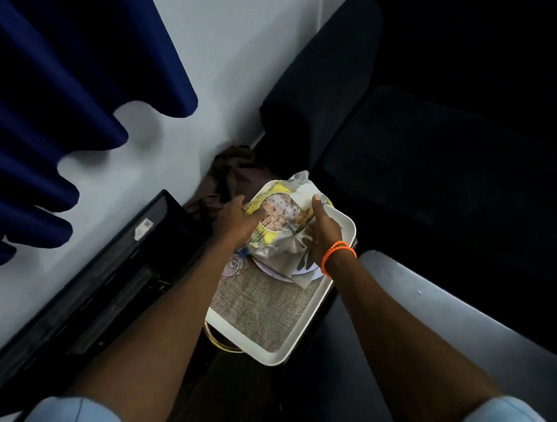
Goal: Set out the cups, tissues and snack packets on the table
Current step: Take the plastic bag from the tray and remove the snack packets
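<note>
A yellow and clear snack packet lies at the far end of a white tray. My left hand grips its left side. My right hand, with an orange bracelet on the wrist, grips its right side, where white tissues are folded against it. Under the packet sit a white plate and an upturned clear glass cup, both partly hidden. A woven mat lines the tray.
A dark sofa fills the right side. Brown cloth is bunched against the white wall beyond the tray. A black flat panel leans along the wall at left. Blue curtains hang at upper left. A grey surface lies near right.
</note>
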Demonstrator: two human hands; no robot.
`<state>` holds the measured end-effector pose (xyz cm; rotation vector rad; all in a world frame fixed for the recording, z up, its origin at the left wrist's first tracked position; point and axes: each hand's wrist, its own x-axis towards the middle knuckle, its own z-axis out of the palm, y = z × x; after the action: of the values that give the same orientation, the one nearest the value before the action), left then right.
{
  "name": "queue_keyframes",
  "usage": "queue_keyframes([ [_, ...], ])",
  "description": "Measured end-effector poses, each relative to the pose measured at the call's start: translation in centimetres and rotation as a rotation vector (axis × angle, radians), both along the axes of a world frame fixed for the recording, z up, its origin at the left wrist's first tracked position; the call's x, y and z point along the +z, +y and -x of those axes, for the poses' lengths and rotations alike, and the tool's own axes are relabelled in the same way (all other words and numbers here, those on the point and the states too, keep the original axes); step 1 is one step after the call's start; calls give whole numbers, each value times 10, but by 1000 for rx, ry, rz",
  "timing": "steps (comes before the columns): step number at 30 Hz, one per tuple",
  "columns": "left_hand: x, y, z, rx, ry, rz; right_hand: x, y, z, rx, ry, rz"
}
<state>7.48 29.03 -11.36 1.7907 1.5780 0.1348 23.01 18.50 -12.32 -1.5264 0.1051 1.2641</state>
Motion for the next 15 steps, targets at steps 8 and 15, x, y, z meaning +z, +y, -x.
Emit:
queue_keyframes([
  [8,-15,24,7,-14,-95,212,-2,12,9,30,203,-75],
  [15,4,-20,3,-49,-276,319,19,-34,-3,134,247,-405],
])
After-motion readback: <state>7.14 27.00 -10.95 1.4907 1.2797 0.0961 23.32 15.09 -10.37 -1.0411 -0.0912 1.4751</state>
